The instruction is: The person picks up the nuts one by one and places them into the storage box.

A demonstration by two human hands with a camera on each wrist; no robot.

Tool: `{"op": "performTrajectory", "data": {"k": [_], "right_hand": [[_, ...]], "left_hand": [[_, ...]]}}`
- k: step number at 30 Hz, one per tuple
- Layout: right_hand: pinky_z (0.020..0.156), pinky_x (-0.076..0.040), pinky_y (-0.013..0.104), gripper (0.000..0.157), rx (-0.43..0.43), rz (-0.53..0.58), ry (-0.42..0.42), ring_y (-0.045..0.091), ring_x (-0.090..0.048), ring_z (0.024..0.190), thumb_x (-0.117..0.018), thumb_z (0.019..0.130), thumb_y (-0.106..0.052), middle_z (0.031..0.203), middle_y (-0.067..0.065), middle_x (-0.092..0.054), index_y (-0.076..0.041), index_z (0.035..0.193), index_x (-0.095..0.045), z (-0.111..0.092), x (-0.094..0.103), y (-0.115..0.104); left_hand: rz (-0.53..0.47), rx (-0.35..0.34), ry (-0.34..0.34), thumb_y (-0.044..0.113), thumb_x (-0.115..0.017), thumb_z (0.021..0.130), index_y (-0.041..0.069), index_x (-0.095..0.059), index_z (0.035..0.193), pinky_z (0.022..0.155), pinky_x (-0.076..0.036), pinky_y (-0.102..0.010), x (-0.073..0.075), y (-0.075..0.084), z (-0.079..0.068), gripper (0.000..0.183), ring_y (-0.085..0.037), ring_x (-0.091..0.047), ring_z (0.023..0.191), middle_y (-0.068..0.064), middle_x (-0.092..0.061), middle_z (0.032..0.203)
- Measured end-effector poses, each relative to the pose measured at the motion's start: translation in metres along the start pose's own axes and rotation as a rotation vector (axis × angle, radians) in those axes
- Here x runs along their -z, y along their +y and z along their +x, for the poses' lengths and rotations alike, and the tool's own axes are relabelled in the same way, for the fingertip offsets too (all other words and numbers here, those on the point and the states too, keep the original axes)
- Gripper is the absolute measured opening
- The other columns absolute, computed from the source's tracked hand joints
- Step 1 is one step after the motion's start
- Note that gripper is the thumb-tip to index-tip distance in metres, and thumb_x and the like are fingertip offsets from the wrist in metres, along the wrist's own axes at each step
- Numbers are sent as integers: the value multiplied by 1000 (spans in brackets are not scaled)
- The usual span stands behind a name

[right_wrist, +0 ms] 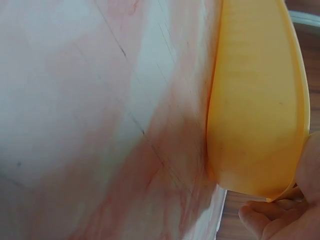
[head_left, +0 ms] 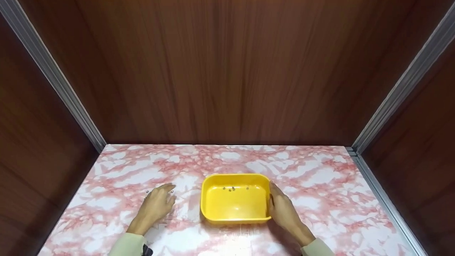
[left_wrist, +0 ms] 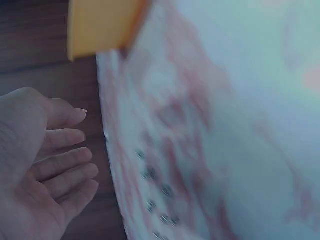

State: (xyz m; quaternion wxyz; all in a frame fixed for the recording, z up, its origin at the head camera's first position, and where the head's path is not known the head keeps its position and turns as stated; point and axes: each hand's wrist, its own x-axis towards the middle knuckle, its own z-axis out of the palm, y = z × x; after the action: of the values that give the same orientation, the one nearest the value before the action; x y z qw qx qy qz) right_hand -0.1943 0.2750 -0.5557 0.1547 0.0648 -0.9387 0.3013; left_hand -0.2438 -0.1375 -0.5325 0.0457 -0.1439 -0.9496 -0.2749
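A yellow plastic tray (head_left: 235, 208) sits on the table, with several small shiny metal pieces (head_left: 233, 188) lying inside near its far wall. My right hand (head_left: 285, 208) grips the right rim of the tray; in the right wrist view its fingers (right_wrist: 267, 212) curl at the rim's corner. To the left of the tray, my left hand (head_left: 156, 202) hovers low over the tabletop, palm down and holding nothing. Several more small metal pieces (left_wrist: 165, 190) lie scattered on the table around it, some partly hidden beneath the hand in the head view.
The table (head_left: 320, 170) has a pink and white marbled top. Dark wood panels (head_left: 227, 71) rise behind it and on both sides, with metal rails (head_left: 387, 83) along the corners. A dark band (head_left: 147, 250) shows at the left sleeve.
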Motion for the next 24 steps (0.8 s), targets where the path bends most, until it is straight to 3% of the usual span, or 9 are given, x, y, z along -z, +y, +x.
{"op": "performTrajectory", "data": {"k": [2, 4, 7, 9, 11, 14, 17, 21, 24], "right_hand": [[114, -51, 55, 50, -10, -1, -7, 43, -58, 138, -58, 101, 3, 151, 31, -55, 13, 150, -47, -1, 0, 0], [115, -51, 55, 50, -17, 0, -15, 44, -58, 138, -57, 102, 2, 151, 31, -55, 13, 150, -47, -1, 1, 0], [115, -51, 55, 49, -17, 1, -22, 44, -57, 139, -56, 103, 1, 151, 32, -54, 13, 150, -47, -2, 1, 0], [115, -51, 55, 49, -17, 4, -24, 44, -57, 139, -56, 104, 1, 152, 32, -54, 13, 150, -46, -2, 1, 0], [115, -51, 55, 48, -9, 7, -26, 45, -56, 139, -55, 104, 1, 152, 33, -53, 14, 150, -46, -2, 1, 0], [112, -52, 56, 47, 17, 9, -21, 47, -57, 138, -55, 104, 2, 150, 35, -53, 16, 148, -47, -2, 2, 0], [111, -54, 56, 46, 38, 10, -8, 47, -59, 136, -56, 103, 3, 149, 36, -54, 16, 147, -48, -1, 2, 1], [112, -52, 56, 48, 34, 12, 1, 46, -58, 137, -58, 103, 2, 150, 34, -55, 16, 148, -47, 0, 1, 0], [112, -53, 56, 48, 28, 10, 4, 45, -58, 137, -59, 103, 2, 150, 33, -55, 15, 148, -48, 0, 1, 1]], "left_hand": [[2, 7, -17, 7, -70, 98, -3, -63, 140, 60, -59, -28, -3, -9, 0, 43, -14, -57, 52, -29, -61, 146], [17, -9, -14, 5, -70, 98, -4, -62, 140, 51, -53, -24, -8, -18, 1, 43, -8, -53, 49, -31, -62, 143], [92, -84, 37, 2, -72, 96, -3, -68, 133, 60, -61, -27, -15, -28, 2, 37, -17, -70, 65, -30, -71, 129], [159, -158, 91, 1, -73, 95, 0, -74, 117, 67, -65, -33, -19, -32, 3, 22, -28, -78, 82, -24, -77, 112], [215, -220, 125, -2, -72, 94, 4, -74, 99, 63, -64, -34, -22, -35, 5, 7, -28, -76, 79, -15, -78, 91], [305, -287, 164, -5, -73, 92, 9, -63, 77, 52, -54, -29, -24, -37, 8, 22, -14, -61, 62, -3, -66, 70], [387, -317, 184, -8, -74, 87, 11, -57, 69, 46, -45, -27, -26, -38, 12, 31, -9, -43, 55, 1, -59, 63], [471, -337, 203, -12, -74, 80, 11, -58, 66, 42, -47, -31, -27, -39, 15, 31, -14, -49, 51, -2, -61, 60], [504, -337, 180, -15, -74, 74, 11, -58, 65, 42, -48, -32, -27, -37, 16, 32, -16, -53, 52, -2, -62, 60]]}}
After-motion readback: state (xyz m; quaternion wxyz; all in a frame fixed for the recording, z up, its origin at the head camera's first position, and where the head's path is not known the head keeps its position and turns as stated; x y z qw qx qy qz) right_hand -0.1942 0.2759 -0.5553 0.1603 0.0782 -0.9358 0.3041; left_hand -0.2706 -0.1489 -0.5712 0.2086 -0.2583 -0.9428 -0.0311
